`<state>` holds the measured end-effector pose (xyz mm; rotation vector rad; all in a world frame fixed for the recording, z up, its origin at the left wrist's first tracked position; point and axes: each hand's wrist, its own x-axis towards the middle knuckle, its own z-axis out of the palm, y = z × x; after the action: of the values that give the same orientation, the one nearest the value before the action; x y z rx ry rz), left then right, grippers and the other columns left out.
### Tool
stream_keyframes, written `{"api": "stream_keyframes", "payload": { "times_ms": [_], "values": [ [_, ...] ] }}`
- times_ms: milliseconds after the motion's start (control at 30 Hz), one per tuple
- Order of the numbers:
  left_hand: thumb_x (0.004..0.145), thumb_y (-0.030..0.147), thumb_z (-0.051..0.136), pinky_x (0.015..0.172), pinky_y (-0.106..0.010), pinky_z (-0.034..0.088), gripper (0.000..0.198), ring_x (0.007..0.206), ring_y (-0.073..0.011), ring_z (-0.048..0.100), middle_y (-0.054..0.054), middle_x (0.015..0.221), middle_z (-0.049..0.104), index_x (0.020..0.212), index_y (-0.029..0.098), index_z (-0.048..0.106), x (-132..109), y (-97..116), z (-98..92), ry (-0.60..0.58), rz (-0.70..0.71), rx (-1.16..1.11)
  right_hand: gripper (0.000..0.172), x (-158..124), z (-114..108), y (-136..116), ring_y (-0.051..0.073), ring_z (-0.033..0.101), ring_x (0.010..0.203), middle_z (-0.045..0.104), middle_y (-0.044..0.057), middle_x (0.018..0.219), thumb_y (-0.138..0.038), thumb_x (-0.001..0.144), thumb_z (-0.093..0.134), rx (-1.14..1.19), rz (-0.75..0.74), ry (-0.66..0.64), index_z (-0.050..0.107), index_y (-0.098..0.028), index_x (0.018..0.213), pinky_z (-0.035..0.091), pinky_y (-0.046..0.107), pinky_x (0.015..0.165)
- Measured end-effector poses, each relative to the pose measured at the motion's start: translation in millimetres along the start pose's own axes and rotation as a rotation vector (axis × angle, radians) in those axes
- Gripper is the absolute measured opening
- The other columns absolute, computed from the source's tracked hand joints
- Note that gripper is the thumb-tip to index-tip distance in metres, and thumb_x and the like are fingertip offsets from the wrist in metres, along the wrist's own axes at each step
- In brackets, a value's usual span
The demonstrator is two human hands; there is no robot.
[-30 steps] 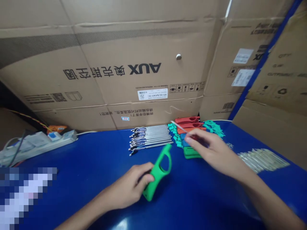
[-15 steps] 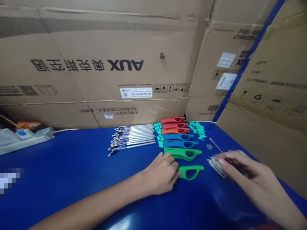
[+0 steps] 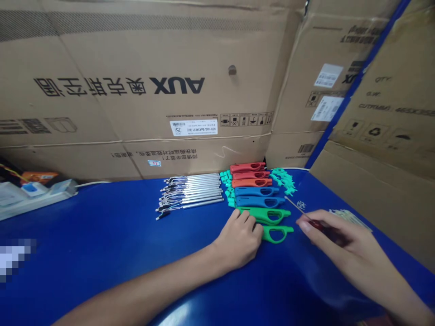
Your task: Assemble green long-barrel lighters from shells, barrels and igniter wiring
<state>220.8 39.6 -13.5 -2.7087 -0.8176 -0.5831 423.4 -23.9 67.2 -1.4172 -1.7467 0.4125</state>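
My left hand (image 3: 239, 239) is closed around the body of the nearest green lighter housing (image 3: 279, 234); its trigger loop and nose stick out to the right of my fingers. Just beyond lies another green lighter housing (image 3: 272, 216), close to my knuckles. In my right hand (image 3: 350, 246) is a thin screwdriver (image 3: 297, 206) with a dark red handle, mostly covered by the fingers. Its shaft slants up and left, the tip appearing near the nose of a blue housing (image 3: 260, 202). Small pale wire-like pieces (image 3: 301, 205) lie beside the shaft.
Red, orange and blue housings (image 3: 251, 182) continue the row. To the left are silver tubes with wires (image 3: 204, 190) and turquoise caps (image 3: 227, 179); turquoise parts (image 3: 284, 180) lie right. Slim pale parts (image 3: 350, 218) sit behind my right hand. Cardboard (image 3: 136, 113) walls the blue table (image 3: 102, 235). A power strip (image 3: 41, 199) stands left.
My left hand has moved the green housing up and right, closer to the row. My right hand has shifted left with the screwdriver, covering parts seen before. The view has moved slightly.
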Motion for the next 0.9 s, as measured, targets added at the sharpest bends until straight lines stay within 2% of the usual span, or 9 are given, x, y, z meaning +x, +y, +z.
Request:
{"api": "stream_keyframes", "payload": {
  "times_ms": [200,333,433,500,567,633,733,833,900],
  "values": [
    [0.095,0.031,0.046,0.066,-0.037,0.035,0.027,0.076,-0.0228,0.055,-0.007,0.077,0.061,0.079,0.016,0.060,-13,-8,-23.7,0.022,-0.013,-0.076,0.019,4,9,-17,0.014,0.061,0.066,0.069,-0.002,0.074,-0.040,0.088,0.061,-0.011,-0.042,-0.044,0.069,-0.024,0.081,0.049,0.020,0.059],
    [0.094,0.026,0.045,0.067,-0.037,0.037,0.024,0.075,-0.0226,0.056,-0.007,0.078,0.063,0.083,0.016,0.063,-51,-28,-50.7,-0.009,-0.082,-0.156,0.026,11,25,-36,0.015,0.059,0.065,0.067,-0.001,0.074,-0.044,0.090,0.058,0.011,-0.022,-0.158,0.066,-0.022,0.081,0.047,0.022,0.056],
    [0.092,0.022,0.047,0.069,-0.038,0.041,0.020,0.074,-0.0233,0.058,-0.007,0.077,0.065,0.085,0.016,0.065,-88,-50,-66.0,-0.021,-0.200,-0.226,0.035,24,50,-53,0.014,0.058,0.065,0.063,-0.001,0.070,-0.043,0.097,0.048,0.062,-0.059,-0.282,0.061,-0.020,0.073,0.047,0.023,0.059],
    [0.091,0.022,0.049,0.069,-0.038,0.043,0.018,0.072,-0.0222,0.061,-0.006,0.078,0.067,0.084,0.017,0.064,-110,-65,-70.7,-0.006,-0.288,-0.281,0.037,35,76,-62,0.013,0.059,0.065,0.063,-0.001,0.070,-0.039,0.100,0.044,0.077,-0.156,-0.347,0.059,-0.019,0.073,0.047,0.022,0.058],
    [0.091,0.024,0.051,0.069,-0.034,0.047,0.014,0.073,-0.0197,0.064,-0.004,0.079,0.068,0.085,0.018,0.063,-127,-78,-71.0,0.034,-0.364,-0.353,0.035,43,106,-66,0.012,0.058,0.059,0.062,-0.001,0.066,-0.034,0.103,0.039,-0.005,-0.346,-0.347,0.059,-0.018,0.079,0.045,0.021,0.055],
    [0.093,0.027,0.053,0.066,-0.028,0.050,0.013,0.071,-0.0160,0.065,0.000,0.078,0.069,0.101,0.020,0.060,-138,-86,-68.4,0.100,-0.437,-0.422,0.033,48,137,-65,0.012,0.060,0.060,0.066,0.001,0.071,-0.031,0.104,0.038,-0.104,-0.552,-0.301,0.062,-0.016,0.087,0.045,0.023,0.057],
    [0.098,0.028,0.047,0.067,-0.026,0.052,0.024,0.070,-0.0138,0.066,0.001,0.079,0.069,0.120,0.019,0.049,-145,-90,-63.0,0.240,-0.517,-0.479,0.032,46,174,-55,0.016,0.064,0.065,0.071,0.006,0.077,-0.033,0.102,0.043,-0.159,-0.700,-0.272,0.066,-0.015,0.090,0.046,0.028,0.065],
    [0.099,0.026,0.045,0.077,-0.028,0.051,0.015,0.085,-0.0153,0.067,-0.004,0.093,0.070,0.106,0.020,0.057,-146,-85,-60.3,0.311,-0.489,-0.517,0.033,38,191,-44,0.017,0.065,0.065,0.072,0.007,0.078,-0.031,0.103,0.040,-0.187,-0.804,-0.260,0.067,-0.015,0.095,0.047,0.029,0.065],
    [0.098,0.025,0.047,0.079,-0.029,0.050,0.015,0.082,-0.0158,0.065,-0.003,0.088,0.070,0.096,0.020,0.061,-147,-78,-60.8,0.304,-0.422,-0.546,0.031,31,191,-40,0.019,0.066,0.071,0.073,0.008,0.083,-0.026,0.104,0.038,-0.189,-0.829,-0.243,0.066,-0.014,0.100,0.049,0.031,0.068]
  ]
}}
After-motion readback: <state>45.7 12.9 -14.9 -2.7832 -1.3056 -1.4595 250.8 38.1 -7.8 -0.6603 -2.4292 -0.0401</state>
